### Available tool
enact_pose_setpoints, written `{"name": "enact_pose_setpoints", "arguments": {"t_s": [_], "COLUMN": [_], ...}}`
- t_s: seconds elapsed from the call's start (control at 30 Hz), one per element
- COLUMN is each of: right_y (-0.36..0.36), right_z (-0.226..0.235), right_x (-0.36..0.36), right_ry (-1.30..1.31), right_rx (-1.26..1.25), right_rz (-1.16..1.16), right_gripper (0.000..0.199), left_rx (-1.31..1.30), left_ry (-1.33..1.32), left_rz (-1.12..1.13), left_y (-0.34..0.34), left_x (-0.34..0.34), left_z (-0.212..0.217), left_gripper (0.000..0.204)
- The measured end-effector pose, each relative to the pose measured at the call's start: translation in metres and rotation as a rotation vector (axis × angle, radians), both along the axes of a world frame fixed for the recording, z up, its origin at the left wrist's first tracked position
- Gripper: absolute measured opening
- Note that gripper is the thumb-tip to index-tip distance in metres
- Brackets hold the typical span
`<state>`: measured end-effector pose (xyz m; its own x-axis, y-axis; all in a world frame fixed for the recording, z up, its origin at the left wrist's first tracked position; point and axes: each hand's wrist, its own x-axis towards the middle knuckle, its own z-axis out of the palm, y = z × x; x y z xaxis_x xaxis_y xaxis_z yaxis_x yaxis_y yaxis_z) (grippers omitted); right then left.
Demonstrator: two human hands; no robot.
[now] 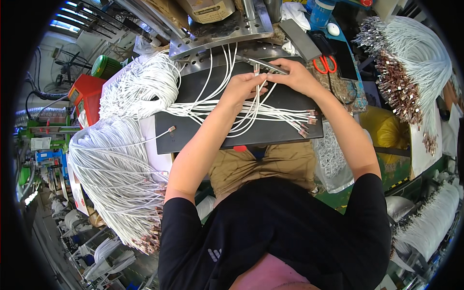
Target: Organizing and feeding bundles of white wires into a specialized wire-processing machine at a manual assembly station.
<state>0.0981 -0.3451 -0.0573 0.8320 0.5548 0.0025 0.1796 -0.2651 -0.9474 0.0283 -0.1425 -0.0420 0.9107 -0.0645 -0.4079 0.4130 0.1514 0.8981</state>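
I see both hands meeting at the far edge of a dark work board (pixel 270 133). My left hand (pixel 244 87) is curled closed on a white cable (pixel 256 99) just below its metal plug end (pixel 256 69), which sticks up between the two hands. My right hand (pixel 296 76) lies flat just beside it, its fingertips pressed on a thin metal bar (pixel 263 64) that runs leftward from the grip; I cannot tell whether it pinches anything. The plug sits between the hands, a shade nearer the left, and the held cable's long axis runs from the grip back toward my body.

Below the grip, more loose cables (pixel 285 116) fan across the board, their plugs bunched at its right edge. Left of the grip lies a big heap of white cable (pixel 145 87), with another bundle (pixel 111 174) hanging lower. Right of the grip rest red-handled scissors (pixel 326 64), and beyond them a thick sheaf of plugged cables (pixel 411 63).
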Motion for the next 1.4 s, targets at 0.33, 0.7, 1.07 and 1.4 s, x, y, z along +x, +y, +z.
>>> {"name": "enact_pose_setpoints", "arguments": {"t_s": [0.33,0.7,1.07,1.4], "right_y": [-0.016,-0.016,-0.02,-0.023], "right_z": [0.015,0.003,0.017,0.018], "right_x": [-0.005,0.003,0.0,0.0], "right_ry": [0.139,0.064,0.216,0.229], "right_rx": [0.001,-0.035,0.049,-0.04], "right_rz": [0.01,-0.033,-0.062,0.096], "right_gripper": [0.043,0.041,0.043,0.039], "left_rx": [0.099,0.083,0.061,0.053], "left_ry": [0.109,0.143,0.032,0.18], "left_rz": [-0.218,-0.22,0.007,-0.282], "left_y": [0.015,0.012,0.015,0.03], "left_x": [0.015,0.015,0.003,0.015], "left_z": [0.001,0.003,-0.007,0.005], "left_gripper": [0.025,0.026,0.034,0.035]}}
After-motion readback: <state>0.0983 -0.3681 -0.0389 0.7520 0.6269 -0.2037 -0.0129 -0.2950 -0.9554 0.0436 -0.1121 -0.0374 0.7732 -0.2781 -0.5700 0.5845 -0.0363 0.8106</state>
